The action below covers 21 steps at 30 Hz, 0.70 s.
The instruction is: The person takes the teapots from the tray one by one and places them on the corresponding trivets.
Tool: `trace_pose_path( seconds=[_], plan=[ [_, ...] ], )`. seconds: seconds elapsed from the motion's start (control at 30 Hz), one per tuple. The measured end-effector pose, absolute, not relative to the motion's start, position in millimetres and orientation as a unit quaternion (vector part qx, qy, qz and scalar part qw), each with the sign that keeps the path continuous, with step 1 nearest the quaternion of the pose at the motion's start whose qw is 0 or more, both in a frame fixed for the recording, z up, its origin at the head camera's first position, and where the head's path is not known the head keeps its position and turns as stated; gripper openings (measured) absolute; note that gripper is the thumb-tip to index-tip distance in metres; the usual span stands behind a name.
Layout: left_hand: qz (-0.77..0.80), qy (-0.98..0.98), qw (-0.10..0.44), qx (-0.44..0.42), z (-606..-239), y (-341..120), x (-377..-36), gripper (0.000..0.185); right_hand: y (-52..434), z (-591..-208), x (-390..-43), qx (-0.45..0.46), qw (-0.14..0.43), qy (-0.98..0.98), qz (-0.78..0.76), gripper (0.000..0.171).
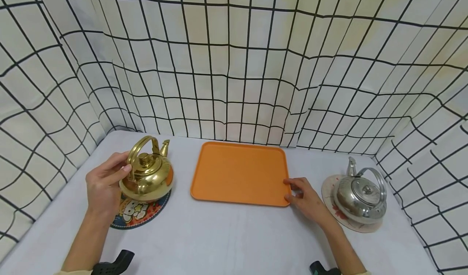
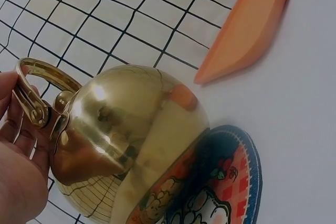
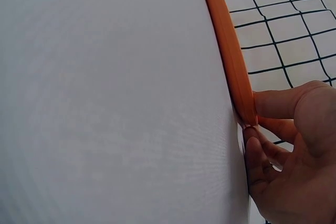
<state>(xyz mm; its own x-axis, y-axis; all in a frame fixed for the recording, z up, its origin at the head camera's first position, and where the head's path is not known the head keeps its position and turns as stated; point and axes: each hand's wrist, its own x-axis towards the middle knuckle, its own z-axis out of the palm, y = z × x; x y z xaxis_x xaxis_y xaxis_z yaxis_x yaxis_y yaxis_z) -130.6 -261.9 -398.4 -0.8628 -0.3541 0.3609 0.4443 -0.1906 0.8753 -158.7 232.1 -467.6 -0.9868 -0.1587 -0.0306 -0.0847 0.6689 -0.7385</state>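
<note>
On the left, my left hand [image 1: 106,181] grips the handle of a shiny gold kettle [image 1: 150,181], thumb and fingers around the handle's near side. The kettle stands over a round patterned mat [image 1: 133,214]; in the left wrist view its body [image 2: 131,129] hides part of that mat [image 2: 247,182]. Whether its base touches the mat I cannot tell. At centre lies an orange rectangular tray [image 1: 239,173]. My right hand [image 1: 307,200] pinches the tray's right edge near the front corner, and the right wrist view shows fingers [image 3: 275,104] against the tray rim [image 3: 231,56].
A silver kettle [image 1: 360,198] stands on a round pale mat [image 1: 329,185] at the right, just beyond my right forearm. White cloth [image 1: 219,238] covers the table. Black-lined grid walls [image 1: 234,63] close off the back and both sides.
</note>
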Motion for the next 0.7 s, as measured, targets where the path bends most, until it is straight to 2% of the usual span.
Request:
trace_pose_path(
  seconds=[0.3,0.53,0.7],
  plan=[
    [-0.784,-0.553,0.277,-0.048,-400,-268,-128,0.028,230,-466,-157,-0.054,0.056,0.914,-0.399,0.044],
    [-0.796,-0.526,0.281,-0.104,-404,-273,-127,0.031,230,-467,-157,-0.054,0.055,0.916,-0.393,0.044],
    [-0.805,-0.514,0.278,-0.102,-405,-276,-125,0.031,231,-467,-158,-0.057,0.052,0.917,-0.392,0.044]
  ],
)
